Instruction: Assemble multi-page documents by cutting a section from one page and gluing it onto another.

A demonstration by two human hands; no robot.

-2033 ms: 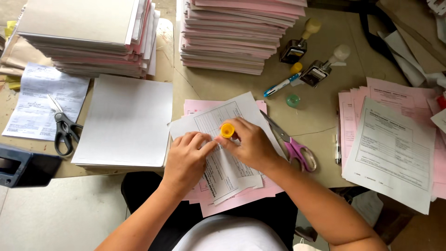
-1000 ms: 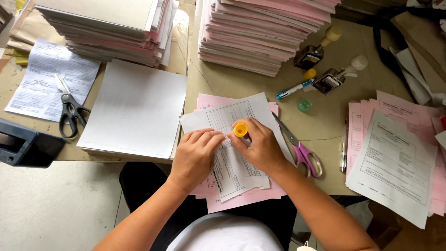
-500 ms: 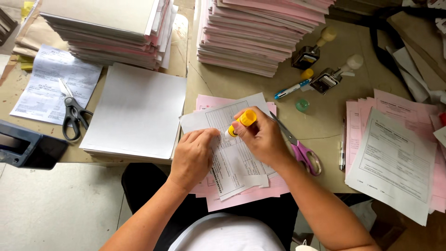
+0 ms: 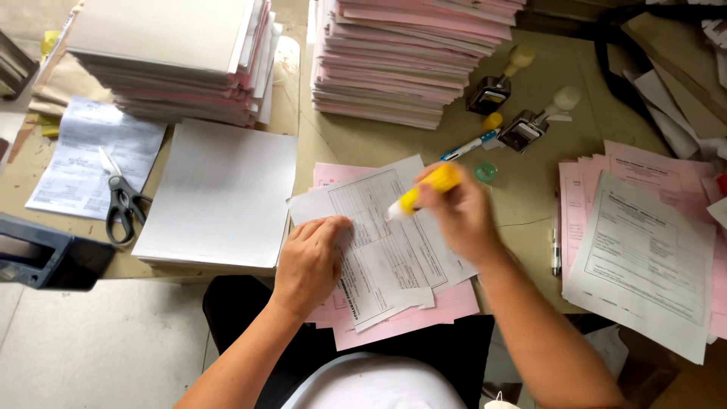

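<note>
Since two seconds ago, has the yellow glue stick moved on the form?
Yes. The right hand has tipped the yellow glue stick from upright to slanted, its tip now pointing toward the left hand on the white form.

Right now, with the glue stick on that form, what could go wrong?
1. The right hand runs the yellow glue stick near the top of the white form; only the left hand pins it, so the sheet may shift or crease.
2. Pink sheets underneath overhang the table edge and could slide off.
3. Glue past the form's edge might stick those pink sheets together.
</note>
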